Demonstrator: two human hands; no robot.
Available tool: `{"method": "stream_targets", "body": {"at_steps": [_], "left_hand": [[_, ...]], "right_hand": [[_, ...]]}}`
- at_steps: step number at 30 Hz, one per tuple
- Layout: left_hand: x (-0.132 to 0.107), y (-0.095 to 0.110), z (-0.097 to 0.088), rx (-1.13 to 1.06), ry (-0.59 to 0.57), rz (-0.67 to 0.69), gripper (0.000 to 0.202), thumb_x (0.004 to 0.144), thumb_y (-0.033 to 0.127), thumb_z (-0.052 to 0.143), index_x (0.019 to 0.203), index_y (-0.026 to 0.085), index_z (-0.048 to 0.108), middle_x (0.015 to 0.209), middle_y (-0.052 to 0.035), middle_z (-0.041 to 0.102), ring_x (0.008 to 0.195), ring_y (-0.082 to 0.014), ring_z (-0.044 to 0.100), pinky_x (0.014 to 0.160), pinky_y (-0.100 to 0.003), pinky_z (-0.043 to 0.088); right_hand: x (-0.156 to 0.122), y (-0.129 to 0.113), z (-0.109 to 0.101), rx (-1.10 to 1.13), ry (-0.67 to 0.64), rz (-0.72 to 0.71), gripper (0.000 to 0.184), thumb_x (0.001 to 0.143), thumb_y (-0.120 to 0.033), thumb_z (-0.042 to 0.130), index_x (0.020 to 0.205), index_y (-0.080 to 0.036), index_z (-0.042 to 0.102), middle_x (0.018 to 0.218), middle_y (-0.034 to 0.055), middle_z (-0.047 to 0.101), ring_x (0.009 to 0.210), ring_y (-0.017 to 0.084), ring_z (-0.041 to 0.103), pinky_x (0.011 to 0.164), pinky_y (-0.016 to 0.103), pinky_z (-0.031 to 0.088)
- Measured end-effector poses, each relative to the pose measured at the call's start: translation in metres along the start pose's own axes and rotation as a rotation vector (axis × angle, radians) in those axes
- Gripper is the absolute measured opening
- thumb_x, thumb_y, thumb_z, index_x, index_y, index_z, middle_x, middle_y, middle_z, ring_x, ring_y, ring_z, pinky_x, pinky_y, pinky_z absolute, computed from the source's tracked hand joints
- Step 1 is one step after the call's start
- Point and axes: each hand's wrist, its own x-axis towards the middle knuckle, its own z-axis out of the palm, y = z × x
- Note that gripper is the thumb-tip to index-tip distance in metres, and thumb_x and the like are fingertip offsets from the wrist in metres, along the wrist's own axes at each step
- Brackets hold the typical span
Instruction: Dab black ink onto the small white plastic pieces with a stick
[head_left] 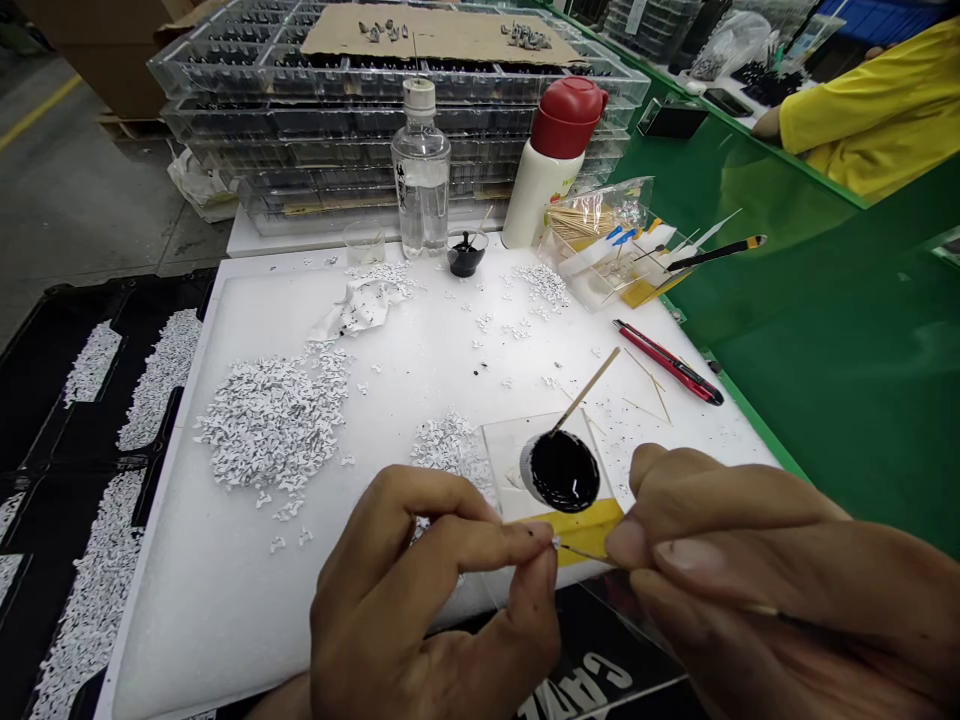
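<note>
My left hand [431,600] is closed in a pinch on a tiny white part [555,541] at its fingertips, low in the view. My right hand [757,580] is closed on a thin pointed stick [581,552] whose tip touches that part. Just beyond the fingers a small round dish of black paint [561,470] sits on a clear plate [504,450] with a yellow strip, and a wooden stick [586,390] leans in the dish. A large heap of small white parts [270,420] lies on the white foam board [225,600] to the left, with a smaller heap [448,442] near the dish.
At the back stand a clear bottle [421,170], a white flask with a red cap [555,160], a small black cup [466,255], stacked clear trays [300,130] and a bag of sticks [592,225]. A red utility knife [667,362] lies right. Another person's yellow sleeve [877,100] is across the green table [840,350].
</note>
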Motion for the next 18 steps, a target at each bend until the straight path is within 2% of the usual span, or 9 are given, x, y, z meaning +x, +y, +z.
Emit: {"method": "stream_targets", "body": {"at_steps": [2, 4, 7, 12, 18], "left_hand": [[0.000, 0.000, 0.000, 0.001, 0.003, -0.008, 0.017, 0.088, 0.005, 0.077, 0.093, 0.021, 0.075, 0.093, 0.0022, 0.065, 0.078, -0.0076, 0.069, 0.066, -0.020, 0.057], [0.001, 0.000, 0.001, 0.000, 0.002, -0.010, 0.016, 0.088, 0.005, 0.077, 0.093, 0.021, 0.075, 0.093, 0.0021, 0.065, 0.078, -0.0080, 0.069, 0.066, -0.020, 0.058], [0.001, -0.001, 0.001, 0.003, -0.010, -0.001, 0.016, 0.087, 0.006, 0.077, 0.092, 0.021, 0.075, 0.091, 0.0024, 0.064, 0.078, -0.0076, 0.069, 0.066, -0.020, 0.058], [0.001, -0.002, 0.001, 0.005, -0.006, -0.003, 0.016, 0.088, 0.006, 0.077, 0.093, 0.021, 0.075, 0.092, 0.0023, 0.065, 0.076, -0.0077, 0.069, 0.064, -0.020, 0.058], [0.003, -0.003, 0.001, -0.002, -0.017, 0.004, 0.015, 0.088, 0.006, 0.077, 0.094, 0.020, 0.075, 0.092, 0.0026, 0.065, 0.077, -0.0063, 0.069, 0.066, -0.018, 0.057]], "right_hand": [[-0.001, -0.002, 0.005, -0.027, 0.182, 0.003, 0.028, 0.083, -0.006, 0.088, 0.099, -0.025, 0.074, 0.087, 0.0015, 0.080, 0.063, 0.011, 0.073, 0.063, 0.023, 0.065], [-0.002, -0.004, 0.011, -0.039, 0.242, 0.002, 0.015, 0.090, -0.013, 0.082, 0.098, -0.024, 0.075, 0.081, 0.0023, 0.078, 0.060, 0.011, 0.071, 0.059, 0.022, 0.063], [-0.002, -0.005, 0.013, -0.052, 0.198, -0.004, 0.006, 0.094, -0.018, 0.078, 0.098, -0.022, 0.075, 0.077, 0.0021, 0.077, 0.057, 0.011, 0.071, 0.056, 0.020, 0.062], [-0.005, -0.003, 0.009, -0.037, 0.179, 0.015, 0.024, 0.084, -0.009, 0.087, 0.097, -0.024, 0.075, 0.086, 0.0008, 0.079, 0.064, 0.011, 0.073, 0.060, 0.022, 0.063], [-0.005, -0.002, 0.008, -0.040, 0.163, 0.032, 0.024, 0.085, -0.010, 0.087, 0.100, -0.024, 0.074, 0.087, 0.0007, 0.080, 0.063, 0.012, 0.073, 0.060, 0.024, 0.065]]}}
